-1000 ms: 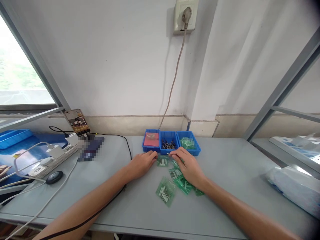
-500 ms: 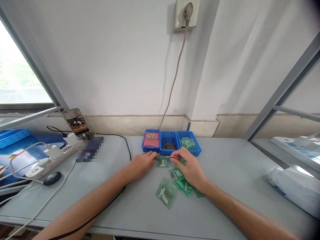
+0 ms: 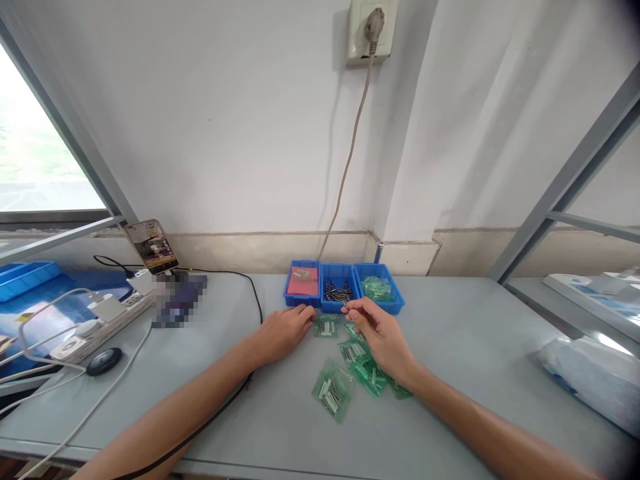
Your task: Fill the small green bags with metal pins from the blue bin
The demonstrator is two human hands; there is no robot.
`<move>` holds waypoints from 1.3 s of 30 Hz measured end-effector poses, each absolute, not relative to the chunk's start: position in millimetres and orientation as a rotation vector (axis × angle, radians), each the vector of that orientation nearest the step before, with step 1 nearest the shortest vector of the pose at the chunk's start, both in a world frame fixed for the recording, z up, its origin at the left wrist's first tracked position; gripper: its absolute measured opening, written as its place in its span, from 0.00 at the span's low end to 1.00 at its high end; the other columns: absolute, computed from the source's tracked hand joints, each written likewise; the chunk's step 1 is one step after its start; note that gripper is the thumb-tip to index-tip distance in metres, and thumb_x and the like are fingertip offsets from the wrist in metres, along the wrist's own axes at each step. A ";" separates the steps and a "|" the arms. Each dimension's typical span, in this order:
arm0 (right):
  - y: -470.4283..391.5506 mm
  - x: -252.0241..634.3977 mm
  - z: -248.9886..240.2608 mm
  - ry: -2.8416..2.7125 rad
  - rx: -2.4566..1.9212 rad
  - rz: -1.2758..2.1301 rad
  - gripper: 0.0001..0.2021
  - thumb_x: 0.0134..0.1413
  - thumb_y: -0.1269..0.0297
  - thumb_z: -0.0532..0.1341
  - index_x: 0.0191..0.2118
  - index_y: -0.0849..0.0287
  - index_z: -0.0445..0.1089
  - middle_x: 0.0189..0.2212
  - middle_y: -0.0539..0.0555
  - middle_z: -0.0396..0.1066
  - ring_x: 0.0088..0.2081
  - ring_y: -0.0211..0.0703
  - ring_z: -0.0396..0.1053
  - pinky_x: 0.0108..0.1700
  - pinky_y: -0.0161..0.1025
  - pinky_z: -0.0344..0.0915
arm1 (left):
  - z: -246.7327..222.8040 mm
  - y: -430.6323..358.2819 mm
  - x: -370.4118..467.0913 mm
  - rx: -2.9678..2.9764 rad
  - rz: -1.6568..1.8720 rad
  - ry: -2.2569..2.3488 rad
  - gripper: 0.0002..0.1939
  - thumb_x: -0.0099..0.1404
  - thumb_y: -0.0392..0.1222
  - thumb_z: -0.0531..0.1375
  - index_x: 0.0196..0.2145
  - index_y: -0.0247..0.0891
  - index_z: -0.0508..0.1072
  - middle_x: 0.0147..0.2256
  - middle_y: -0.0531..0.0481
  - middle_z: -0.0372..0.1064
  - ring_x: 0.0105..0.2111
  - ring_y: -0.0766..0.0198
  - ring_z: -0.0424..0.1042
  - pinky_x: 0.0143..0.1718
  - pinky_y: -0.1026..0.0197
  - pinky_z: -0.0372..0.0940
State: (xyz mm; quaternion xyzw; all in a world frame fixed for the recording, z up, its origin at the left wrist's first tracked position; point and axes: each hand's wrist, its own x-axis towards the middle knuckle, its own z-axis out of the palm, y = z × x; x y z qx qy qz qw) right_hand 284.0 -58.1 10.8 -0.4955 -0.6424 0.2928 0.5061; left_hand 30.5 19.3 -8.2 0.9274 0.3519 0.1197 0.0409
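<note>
My right hand pinches a small dark screw between thumb and fingertips, just in front of the middle blue bin, which contains dark screws. My left hand rests on the table with its fingers curled in. Its fingertips are beside a small green bag of white plugs and screws; whatever they hold is hidden. Several similar bags lie partly under my right hand. Closer to me lies another green bag of white plugs and screws.
The left blue bin holds a red piece; the right blue bin holds green bags. A phone, power strip and black mouse are at left. A black cable crosses my left forearm. A plastic package lies at right.
My right hand has lifted slightly and tilted the screw up, away from the small green bag toward the middle bin. My left hand has stayed nearly still.
</note>
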 end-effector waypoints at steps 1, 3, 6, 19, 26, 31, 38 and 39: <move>-57.8 283.9 11.0 -1.528 -1.195 0.726 0.15 0.72 0.48 0.57 0.46 0.53 0.73 0.42 0.56 0.78 0.37 0.48 0.72 0.39 0.44 0.71 | -8.5 19.4 30.6 2.842 0.363 1.077 0.09 0.82 0.43 0.50 0.52 0.44 0.68 0.46 0.49 0.74 0.44 0.56 0.77 0.43 0.59 0.67; -57.1 284.1 11.6 -1.498 -1.192 0.754 0.16 0.71 0.47 0.57 0.46 0.53 0.73 0.40 0.55 0.77 0.32 0.46 0.70 0.36 0.43 0.71 | -8.6 19.4 30.7 2.848 0.353 1.077 0.09 0.82 0.43 0.49 0.52 0.44 0.68 0.47 0.49 0.74 0.44 0.56 0.77 0.43 0.59 0.67; -56.1 284.6 11.5 -1.474 -1.181 0.758 0.16 0.71 0.47 0.57 0.45 0.54 0.73 0.38 0.55 0.76 0.31 0.45 0.70 0.35 0.43 0.71 | -7.4 18.7 30.9 2.848 0.343 1.082 0.09 0.82 0.44 0.49 0.52 0.44 0.68 0.46 0.49 0.74 0.44 0.56 0.77 0.43 0.59 0.67; -60.9 284.9 15.9 -1.647 -1.223 0.502 0.07 0.69 0.57 0.63 0.41 0.52 0.75 0.38 0.53 0.73 0.40 0.49 0.72 0.46 0.46 0.70 | -5.6 17.2 31.4 2.828 0.352 1.086 0.09 0.82 0.43 0.50 0.52 0.44 0.68 0.46 0.49 0.74 0.44 0.56 0.77 0.42 0.59 0.67; -63.3 284.0 16.4 -1.655 -1.208 0.613 0.09 0.72 0.55 0.59 0.42 0.52 0.74 0.39 0.53 0.75 0.40 0.48 0.72 0.44 0.44 0.69 | -7.4 18.6 31.3 2.813 0.355 1.089 0.10 0.82 0.44 0.49 0.53 0.45 0.68 0.48 0.48 0.74 0.44 0.56 0.77 0.44 0.59 0.68; -57.7 285.0 9.7 -1.521 -1.158 0.792 0.14 0.72 0.50 0.57 0.44 0.52 0.73 0.38 0.53 0.75 0.36 0.46 0.71 0.38 0.41 0.70 | -7.5 18.4 31.1 2.825 0.344 1.090 0.09 0.82 0.44 0.49 0.52 0.44 0.67 0.48 0.48 0.74 0.44 0.56 0.77 0.44 0.58 0.69; -53.1 286.9 12.4 -1.432 -1.147 0.833 0.18 0.70 0.43 0.58 0.43 0.53 0.72 0.35 0.52 0.72 0.30 0.43 0.68 0.34 0.41 0.70 | -6.0 17.3 30.6 2.816 0.356 1.083 0.09 0.82 0.44 0.49 0.52 0.45 0.67 0.47 0.49 0.74 0.45 0.55 0.77 0.44 0.58 0.68; -53.4 286.8 12.8 -1.430 -1.154 0.825 0.18 0.70 0.43 0.58 0.43 0.53 0.71 0.35 0.52 0.72 0.30 0.44 0.68 0.34 0.42 0.70 | -5.9 17.4 30.7 2.816 0.352 1.085 0.09 0.82 0.44 0.49 0.53 0.45 0.67 0.47 0.49 0.74 0.45 0.55 0.77 0.44 0.58 0.68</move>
